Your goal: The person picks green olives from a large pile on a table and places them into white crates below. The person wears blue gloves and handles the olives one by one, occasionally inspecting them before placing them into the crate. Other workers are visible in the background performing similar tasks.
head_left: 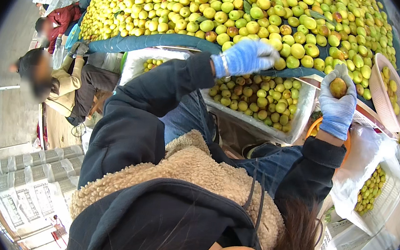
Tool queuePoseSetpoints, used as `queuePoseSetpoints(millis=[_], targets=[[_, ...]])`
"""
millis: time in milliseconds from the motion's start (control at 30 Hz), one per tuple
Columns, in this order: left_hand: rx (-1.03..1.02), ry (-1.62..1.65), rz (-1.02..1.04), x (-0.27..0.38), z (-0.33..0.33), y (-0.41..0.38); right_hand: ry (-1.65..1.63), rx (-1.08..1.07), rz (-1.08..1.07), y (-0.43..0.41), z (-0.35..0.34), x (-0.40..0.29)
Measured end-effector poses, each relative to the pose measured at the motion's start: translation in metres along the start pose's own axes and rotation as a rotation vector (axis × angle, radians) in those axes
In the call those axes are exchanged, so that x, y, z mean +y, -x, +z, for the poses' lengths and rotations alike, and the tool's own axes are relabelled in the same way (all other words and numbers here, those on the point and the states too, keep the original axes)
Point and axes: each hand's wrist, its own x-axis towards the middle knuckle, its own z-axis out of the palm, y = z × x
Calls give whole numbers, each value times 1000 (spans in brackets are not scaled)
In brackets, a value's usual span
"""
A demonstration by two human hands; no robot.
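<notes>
A broad heap of yellow-green jujubes [211, 12] covers the table in front of me, some with brown patches. My right hand [337, 106], in a blue and white knit glove, is palm up at the table's near edge and holds one brownish jujube [338, 87]. My left hand [245, 58], gloved alike, is blurred over the padded blue cloth edge [150, 40] of the table. Whether it holds anything cannot be made out. Below it stands a plastic-lined crate [305, 117] partly filled with jujubes [261, 102], many browned.
A pink perforated basket [382, 96] holding jujubes leans at the table's right edge. An orange container [346, 149] sits under my right forearm. At right is another jujube crate [391, 198]. Two people [67, 85] sit along the left side. Plastic-wrapped crates [32, 188] are stacked behind left.
</notes>
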Motion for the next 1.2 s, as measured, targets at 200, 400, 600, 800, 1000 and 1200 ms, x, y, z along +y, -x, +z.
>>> queuePoseSetpoints(millis=[200, 400, 600, 800, 1000, 1200], targets=[[181, -571, 194, -33, -17, -87, -15, 2, -14, 6, 6, 5], [222, -499, 381, -9, -20, -145, -43, 27, -79, 6, 9, -11], [-319, -1030, 75, 33, 28, -189, -85, 9, -60, 2, 5, -16], [-250, 20, 117, 40, -11, -160, -51, 21, -80, 7, 9, -21], [-389, 1161, 64, 39, -17, -104, 279, -213, -11, 13, 8, -1], [-34, 530, 308, 45, -8, -71, 1104, -547, -370, 43, 29, 34]])
